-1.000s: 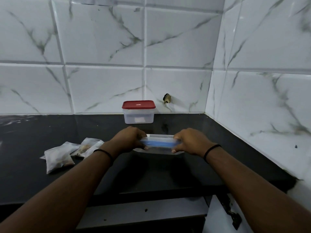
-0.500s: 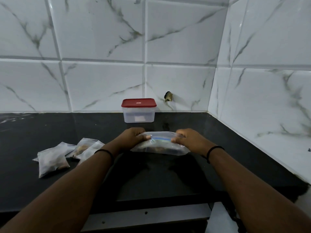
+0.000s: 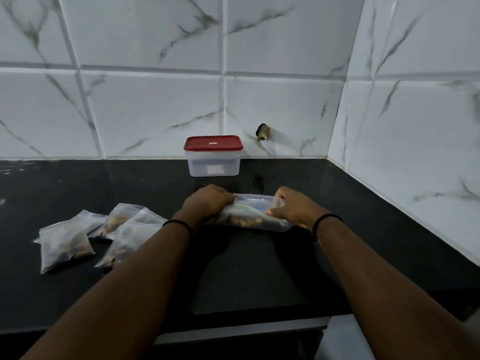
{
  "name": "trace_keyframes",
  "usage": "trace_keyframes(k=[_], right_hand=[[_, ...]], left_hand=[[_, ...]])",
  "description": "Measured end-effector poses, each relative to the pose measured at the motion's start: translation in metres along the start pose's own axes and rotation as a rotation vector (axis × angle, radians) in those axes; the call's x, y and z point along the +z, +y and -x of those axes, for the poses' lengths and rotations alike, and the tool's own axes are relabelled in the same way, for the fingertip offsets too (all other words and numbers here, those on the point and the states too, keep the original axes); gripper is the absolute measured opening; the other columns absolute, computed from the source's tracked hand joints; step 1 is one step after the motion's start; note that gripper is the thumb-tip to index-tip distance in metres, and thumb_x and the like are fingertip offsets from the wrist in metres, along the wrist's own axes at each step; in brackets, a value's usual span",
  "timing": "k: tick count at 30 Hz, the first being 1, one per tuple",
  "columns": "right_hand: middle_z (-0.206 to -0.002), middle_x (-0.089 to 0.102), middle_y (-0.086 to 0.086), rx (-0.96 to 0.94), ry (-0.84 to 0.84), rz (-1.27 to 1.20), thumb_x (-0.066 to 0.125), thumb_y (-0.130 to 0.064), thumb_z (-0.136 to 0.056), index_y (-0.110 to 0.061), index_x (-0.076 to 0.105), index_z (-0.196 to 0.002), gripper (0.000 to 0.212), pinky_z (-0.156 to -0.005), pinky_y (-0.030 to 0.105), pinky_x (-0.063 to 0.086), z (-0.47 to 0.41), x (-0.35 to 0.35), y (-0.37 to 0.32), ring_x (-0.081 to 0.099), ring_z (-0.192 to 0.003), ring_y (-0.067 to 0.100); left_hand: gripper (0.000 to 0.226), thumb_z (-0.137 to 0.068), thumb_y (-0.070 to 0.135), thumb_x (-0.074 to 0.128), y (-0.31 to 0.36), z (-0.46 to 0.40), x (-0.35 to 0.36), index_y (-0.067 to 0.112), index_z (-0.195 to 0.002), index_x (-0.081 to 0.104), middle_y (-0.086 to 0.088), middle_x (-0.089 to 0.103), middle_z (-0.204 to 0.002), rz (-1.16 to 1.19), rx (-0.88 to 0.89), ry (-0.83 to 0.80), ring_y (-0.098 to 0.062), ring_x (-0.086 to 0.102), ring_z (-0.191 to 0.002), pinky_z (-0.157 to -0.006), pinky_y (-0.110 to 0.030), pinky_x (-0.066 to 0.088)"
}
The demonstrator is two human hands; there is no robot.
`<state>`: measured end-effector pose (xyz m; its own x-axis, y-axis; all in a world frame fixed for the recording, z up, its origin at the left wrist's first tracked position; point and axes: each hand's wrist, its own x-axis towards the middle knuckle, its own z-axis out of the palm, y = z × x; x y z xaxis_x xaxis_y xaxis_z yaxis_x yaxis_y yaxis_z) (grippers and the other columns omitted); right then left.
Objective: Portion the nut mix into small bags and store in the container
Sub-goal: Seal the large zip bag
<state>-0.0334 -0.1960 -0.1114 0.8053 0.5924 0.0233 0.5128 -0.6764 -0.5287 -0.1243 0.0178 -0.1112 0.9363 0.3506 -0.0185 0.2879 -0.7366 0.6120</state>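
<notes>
A clear zip bag of nut mix [image 3: 253,216] with a blue seal strip lies on the black counter [image 3: 246,268] between my hands. My left hand [image 3: 207,202] grips its left end and my right hand [image 3: 296,207] pinches its right end. Nuts show through the plastic near the bag's lower edge. Behind it, against the wall, stands a clear plastic container [image 3: 213,166] closed with a red lid [image 3: 213,143]. Three small filled bags [image 3: 65,241] lie in a loose pile at the left.
Marble-look tiled walls close the counter at the back and the right, meeting in a corner [image 3: 335,152]. A small dark fitting [image 3: 263,132] sticks out of the back wall right of the container. The counter's front edge [image 3: 233,331] runs below my forearms.
The large bag has tipped down from upright to lying flatter on the counter, so the nuts inside now show. Both hands stayed on its ends and sank slightly.
</notes>
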Motion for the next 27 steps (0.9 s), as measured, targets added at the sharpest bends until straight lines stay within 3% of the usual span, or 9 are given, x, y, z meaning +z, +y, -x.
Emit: trace_keyframes(k=[4,7,9,12,16,19,22,27], right_hand=[[-0.115,0.056,0.003,-0.101,0.043,0.02,0.061,-0.051,-0.083,-0.045,0.053,-0.111,0.031,-0.095,0.043,0.05,0.006,0.015,0.013,0.059,-0.102,0.023],[-0.124,0.047,0.001,-0.127,0.157,0.237,0.051,-0.045,-0.089,-0.041,0.052,-0.128,0.04,-0.104,0.04,0.039,0.015,0.023,0.013,0.047,-0.114,0.024],[-0.129,0.047,-0.004,-0.155,0.23,0.347,0.038,-0.052,-0.081,-0.039,0.051,-0.13,0.053,-0.102,0.04,0.035,0.025,0.025,0.007,0.044,-0.118,0.021],[-0.141,0.049,-0.009,-0.241,0.256,0.407,0.028,-0.061,-0.076,-0.037,0.044,-0.141,0.07,-0.105,0.041,0.033,0.031,0.025,0.001,0.045,-0.129,0.018],[-0.151,0.043,-0.006,-0.329,0.247,0.429,0.042,-0.068,-0.089,-0.044,0.026,-0.151,0.068,-0.107,0.046,0.035,0.033,0.032,-0.008,0.046,-0.132,0.021],[-0.135,0.056,-0.01,-0.315,0.243,0.503,0.035,-0.073,-0.09,-0.046,0.035,-0.145,0.06,-0.094,0.04,0.037,0.032,0.033,-0.006,0.053,-0.118,0.019],[-0.126,0.061,-0.013,-0.288,0.254,0.509,0.033,-0.07,-0.093,-0.044,0.042,-0.141,0.055,-0.093,0.036,0.037,0.038,0.025,0.013,0.055,-0.11,0.015],[-0.123,0.062,-0.012,-0.17,0.295,0.502,0.032,-0.065,-0.097,-0.042,0.045,-0.139,0.05,-0.088,0.037,0.038,0.051,0.012,0.043,0.05,-0.112,0.017]], left_hand=[[0.023,-0.095,0.04,0.049,-0.003,0.001,0.003,0.022,-0.093,0.063,-0.006,0.066,-0.102,-0.082,-0.004,0.049,-0.021,0.062,-0.092,-0.084,-0.038,0.05],[0.024,-0.096,0.044,0.041,-0.001,0.012,0.015,0.034,-0.116,0.048,-0.003,0.06,-0.106,-0.173,-0.009,0.09,-0.02,0.059,-0.092,-0.089,-0.043,0.049],[0.038,-0.095,0.048,0.038,-0.001,0.018,0.024,0.044,-0.133,0.038,-0.007,0.048,-0.122,-0.36,0.005,0.15,-0.026,0.053,-0.106,-0.097,-0.046,0.041],[0.046,-0.097,0.048,0.037,0.0,0.02,0.028,0.049,-0.143,0.033,-0.007,0.036,-0.14,-0.519,0.063,0.183,-0.03,0.039,-0.127,-0.106,-0.053,0.03],[0.039,-0.103,0.045,0.035,-0.005,0.018,0.03,0.043,-0.141,0.044,0.0,0.051,-0.138,-0.405,0.169,0.13,-0.02,0.048,-0.124,-0.106,-0.048,0.039],[0.036,-0.102,0.042,0.035,-0.005,0.014,0.034,0.04,-0.134,0.053,0.003,0.057,-0.132,-0.35,0.231,0.14,-0.015,0.053,-0.114,-0.095,-0.038,0.045],[0.036,-0.102,0.041,0.037,0.011,0.011,0.043,0.035,-0.132,0.055,0.003,0.058,-0.129,-0.288,0.291,0.07,-0.01,0.056,-0.105,-0.088,-0.032,0.047],[0.042,-0.104,0.049,0.03,0.047,-0.002,0.074,0.032,-0.128,0.06,0.001,0.063,-0.122,-0.303,0.37,0.114,-0.014,0.059,-0.104,-0.09,-0.036,0.048]])
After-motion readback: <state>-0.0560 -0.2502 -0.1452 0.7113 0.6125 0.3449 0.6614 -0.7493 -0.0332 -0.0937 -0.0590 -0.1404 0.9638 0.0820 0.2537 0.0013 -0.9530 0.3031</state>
